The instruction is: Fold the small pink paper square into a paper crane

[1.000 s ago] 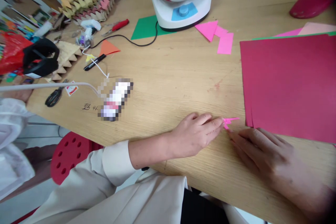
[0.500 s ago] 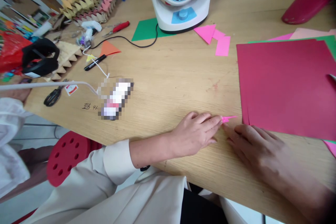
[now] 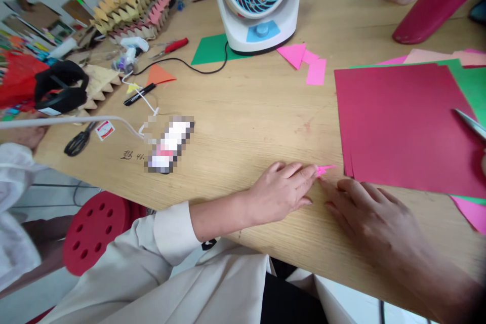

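Observation:
A small folded piece of pink paper (image 3: 325,168) lies on the wooden table, its thin pointed end sticking out to the right. My left hand (image 3: 283,191) rests palm down with its fingers close together, and the fingertips pinch and cover the paper's left part. From the right comes my right hand (image 3: 374,217), fingers curled and bunched. Its foremost fingertip meets the lower edge of the same paper, beside the left fingertips. How far the right fingers grip it is partly hidden.
Dark red sheets (image 3: 402,126) are stacked at the right. Over them a pointed blade (image 3: 471,124) reaches in near a partly visible hand (image 3: 483,164). A fan (image 3: 261,10), pink paper pieces (image 3: 316,72), a phone (image 3: 170,146), scissors (image 3: 79,140) and a marker (image 3: 139,94) stand or lie around.
The view has shifted slightly, so things on the right appear further left. More of the blade shows over the red sheets. Both my hands stay at the pink paper.

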A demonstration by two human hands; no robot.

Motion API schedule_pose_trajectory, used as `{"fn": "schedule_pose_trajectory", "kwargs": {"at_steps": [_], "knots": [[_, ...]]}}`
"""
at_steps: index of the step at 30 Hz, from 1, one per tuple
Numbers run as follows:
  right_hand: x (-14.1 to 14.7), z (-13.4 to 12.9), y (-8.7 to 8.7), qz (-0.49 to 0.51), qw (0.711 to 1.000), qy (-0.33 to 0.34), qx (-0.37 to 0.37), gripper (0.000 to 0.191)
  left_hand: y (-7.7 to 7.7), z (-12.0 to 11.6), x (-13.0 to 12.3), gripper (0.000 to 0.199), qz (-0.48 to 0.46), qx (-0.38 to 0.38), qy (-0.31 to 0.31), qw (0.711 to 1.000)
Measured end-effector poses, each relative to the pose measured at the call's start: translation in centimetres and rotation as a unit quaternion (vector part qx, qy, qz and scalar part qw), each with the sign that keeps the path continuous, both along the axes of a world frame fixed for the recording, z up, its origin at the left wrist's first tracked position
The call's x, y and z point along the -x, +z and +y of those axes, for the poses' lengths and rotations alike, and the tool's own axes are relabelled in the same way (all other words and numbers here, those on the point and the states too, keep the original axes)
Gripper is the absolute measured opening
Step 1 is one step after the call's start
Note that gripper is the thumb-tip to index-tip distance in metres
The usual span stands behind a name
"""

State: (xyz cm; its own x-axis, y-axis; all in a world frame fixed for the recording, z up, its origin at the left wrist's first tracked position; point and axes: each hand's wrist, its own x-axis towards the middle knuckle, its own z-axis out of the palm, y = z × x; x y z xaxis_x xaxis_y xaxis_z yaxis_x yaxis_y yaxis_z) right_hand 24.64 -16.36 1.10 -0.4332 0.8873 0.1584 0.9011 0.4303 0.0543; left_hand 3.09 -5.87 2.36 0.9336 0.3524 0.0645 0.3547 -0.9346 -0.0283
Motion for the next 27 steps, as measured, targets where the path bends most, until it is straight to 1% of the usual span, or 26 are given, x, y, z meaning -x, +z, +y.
{"fn": "schedule_pose_trajectory", "kwargs": {"at_steps": [4, 7, 10, 13, 16, 19, 22, 25, 27], "knots": [[0.1, -0.6, 0.5, 0.0, 1.0, 0.005, -0.026, 0.024, -0.4, 0.2, 0.2, 0.055, -0.003, 0.013, -0.009, 1.0], [0.0, -1.1, 0.9, -0.016, 0.999, 0.023, -0.03, 0.032, -0.6, 0.2, 0.3, 0.055, -0.006, 0.031, -0.01, 0.999], [-0.2, -1.6, 1.2, -0.024, 0.999, 0.035, -0.029, 0.037, -0.6, 0.2, 0.3, 0.057, -0.015, 0.045, -0.007, 0.999], [-0.4, -1.9, 1.4, -0.019, 0.999, 0.02, -0.033, 0.036, -0.4, 0.2, 0.3, 0.059, -0.032, 0.052, -0.007, 0.998], [-0.3, -1.9, 1.4, 0.011, 0.999, 0.002, -0.043, 0.034, -0.3, 0.1, 0.2, 0.059, -0.054, 0.054, -0.008, 0.997], [0.5, -1.7, 1.2, 0.075, 0.995, 0.003, -0.06, 0.035, -0.2, 0.0, 0.1, 0.05, -0.077, 0.058, 0.005, 0.995], [1.7, -1.2, 0.7, 0.14, 0.989, 0.009, -0.042, 0.044, -0.2, 0.0, 0.1, 0.046, -0.106, 0.073, 0.02, 0.991], [2.4, -0.7, -0.1, 0.175, 0.984, 0.018, -0.022, 0.052, -0.3, 0.4, 0.3, 0.04, -0.135, 0.11, 0.012, 0.985], [2.4, -0.5, -0.9, 0.18, 0.983, 0.027, -0.028, 0.054, -0.4, 0.9, 0.6, 0.035, -0.141, 0.132, -0.001, 0.981]]}}
